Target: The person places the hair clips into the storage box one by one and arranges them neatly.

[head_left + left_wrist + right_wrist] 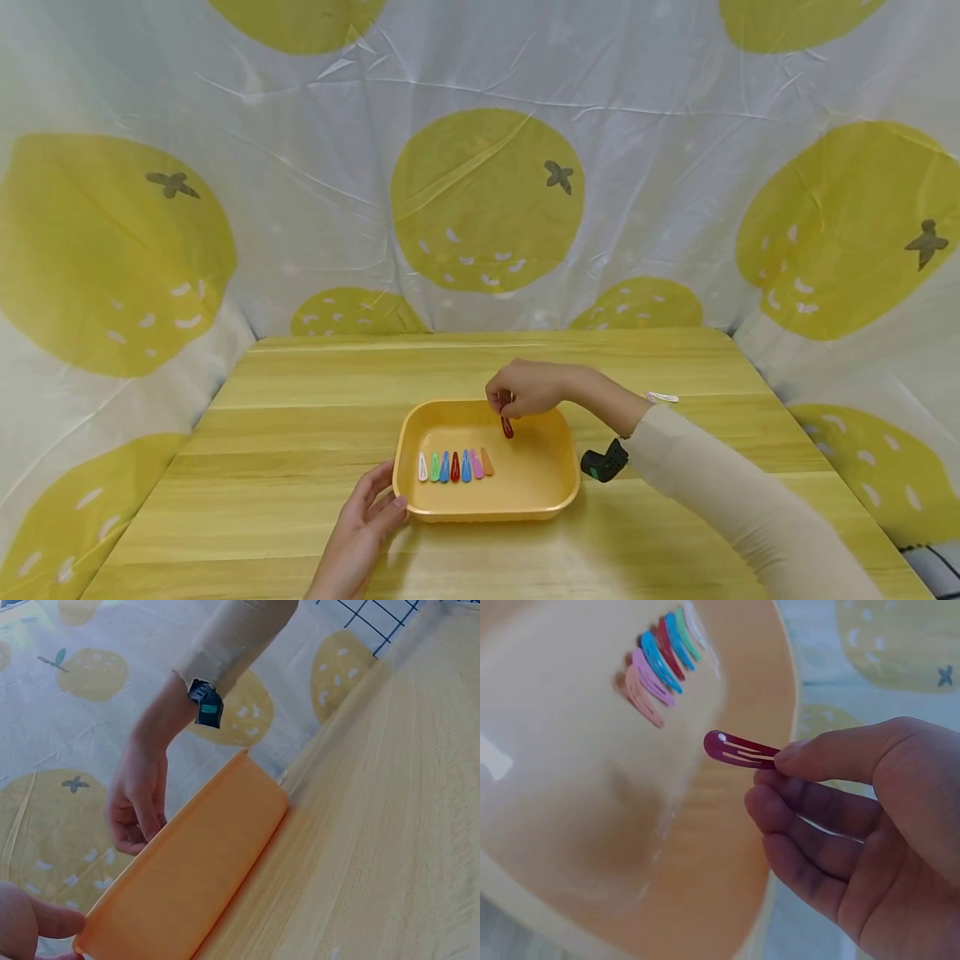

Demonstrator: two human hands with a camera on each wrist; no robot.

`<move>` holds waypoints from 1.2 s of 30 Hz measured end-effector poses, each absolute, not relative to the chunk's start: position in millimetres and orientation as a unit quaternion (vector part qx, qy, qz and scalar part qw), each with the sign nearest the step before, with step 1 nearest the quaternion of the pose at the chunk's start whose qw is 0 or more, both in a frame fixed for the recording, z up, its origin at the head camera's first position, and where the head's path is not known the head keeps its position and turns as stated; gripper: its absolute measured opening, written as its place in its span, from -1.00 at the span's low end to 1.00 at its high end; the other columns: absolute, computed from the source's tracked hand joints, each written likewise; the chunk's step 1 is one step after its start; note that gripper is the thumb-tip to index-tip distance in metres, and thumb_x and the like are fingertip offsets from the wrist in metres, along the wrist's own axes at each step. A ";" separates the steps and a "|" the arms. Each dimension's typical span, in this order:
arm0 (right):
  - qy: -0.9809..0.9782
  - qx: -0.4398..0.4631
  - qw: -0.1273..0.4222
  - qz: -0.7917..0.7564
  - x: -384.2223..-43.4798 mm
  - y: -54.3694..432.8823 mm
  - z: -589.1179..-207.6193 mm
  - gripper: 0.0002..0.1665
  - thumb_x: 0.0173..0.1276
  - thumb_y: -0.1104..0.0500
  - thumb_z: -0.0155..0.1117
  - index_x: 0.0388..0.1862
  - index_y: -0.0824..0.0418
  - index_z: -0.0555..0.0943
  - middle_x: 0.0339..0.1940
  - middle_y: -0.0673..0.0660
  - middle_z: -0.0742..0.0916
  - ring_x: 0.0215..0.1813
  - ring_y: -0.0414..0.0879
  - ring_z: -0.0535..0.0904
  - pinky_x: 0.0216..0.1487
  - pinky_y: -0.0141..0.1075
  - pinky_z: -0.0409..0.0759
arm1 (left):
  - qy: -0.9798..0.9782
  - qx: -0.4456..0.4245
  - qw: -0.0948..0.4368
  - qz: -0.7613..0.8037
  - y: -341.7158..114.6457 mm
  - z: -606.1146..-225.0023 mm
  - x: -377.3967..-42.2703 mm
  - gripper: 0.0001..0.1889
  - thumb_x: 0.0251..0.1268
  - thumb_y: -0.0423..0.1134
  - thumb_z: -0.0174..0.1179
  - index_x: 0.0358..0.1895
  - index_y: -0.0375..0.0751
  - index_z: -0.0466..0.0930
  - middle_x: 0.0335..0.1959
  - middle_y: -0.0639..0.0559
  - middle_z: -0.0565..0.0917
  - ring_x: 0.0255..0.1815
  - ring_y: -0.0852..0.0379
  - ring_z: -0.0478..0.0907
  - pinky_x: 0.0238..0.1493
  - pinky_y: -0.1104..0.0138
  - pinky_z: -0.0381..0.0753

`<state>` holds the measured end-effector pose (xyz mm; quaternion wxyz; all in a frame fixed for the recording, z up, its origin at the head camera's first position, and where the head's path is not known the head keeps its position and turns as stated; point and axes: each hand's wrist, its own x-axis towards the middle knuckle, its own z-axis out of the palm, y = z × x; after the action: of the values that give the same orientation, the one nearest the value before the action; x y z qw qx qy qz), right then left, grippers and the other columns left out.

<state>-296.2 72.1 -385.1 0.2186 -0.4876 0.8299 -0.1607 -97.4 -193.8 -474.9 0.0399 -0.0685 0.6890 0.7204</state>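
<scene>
My right hand (528,388) pinches a dark red snap hair clip (742,750) between thumb and fingertips, above the far right part of a yellow-orange plastic tray (517,504). Inside the tray, several hair clips lie side by side in a row: white (423,467), green, blue, red (455,467), blue, pink and orange (487,462). At the tray's near left corner my left hand (363,517) grips the rim, the thumb on the near side. The left wrist view shows only part of that thumb and fingers at the tray's edge.
A pale pink-and-white hair clip (663,397) lies on the wooden table (300,417), beyond my right forearm. A black wrist camera (604,461) hangs below the right sleeve. A fruit-patterned curtain (637,167) surrounds the table's back and sides.
</scene>
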 end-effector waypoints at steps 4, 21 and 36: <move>0.830 -0.487 0.231 -0.141 -292.1 62.0 -388.8 -0.81 0.45 0.36 0.23 -0.34 0.11 0.62 -0.45 -0.05 0.70 -0.47 -0.23 0.47 -0.37 -0.39 0.47 | 0.689 -0.068 0.041 0.720 -193.8 -474.5 -98.2 -0.38 0.54 -0.48 0.07 0.57 -0.38 0.11 0.55 -0.40 0.18 0.51 -0.43 0.17 0.26 0.13 0.59; 0.833 -0.464 0.292 -0.072 -289.0 40.3 -416.6 -0.74 0.46 0.34 0.24 -0.43 0.06 0.62 -0.53 -0.10 0.58 -0.48 -0.21 0.41 -0.38 -0.41 0.37 | 0.685 -0.068 0.038 0.724 -193.7 -473.9 -97.3 -0.39 0.53 -0.49 0.07 0.56 -0.39 0.13 0.53 -0.40 0.20 0.50 -0.42 0.18 0.23 0.18 0.61; 0.841 -0.463 0.275 -0.044 -285.4 38.1 -430.1 -0.72 0.52 0.30 0.23 -0.43 0.04 0.57 -0.52 -0.13 0.55 -0.47 -0.22 0.42 -0.28 -0.41 0.43 | 0.687 -0.051 0.035 0.724 -192.5 -474.5 -95.0 -0.39 0.52 -0.49 0.09 0.55 -0.40 0.14 0.52 -0.40 0.22 0.49 -0.43 0.20 0.20 0.18 0.64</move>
<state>-285.4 38.1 -430.1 0.2750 -0.4630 0.8415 -0.0439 -95.0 -192.5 -474.5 0.0347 -0.0510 0.6871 0.7239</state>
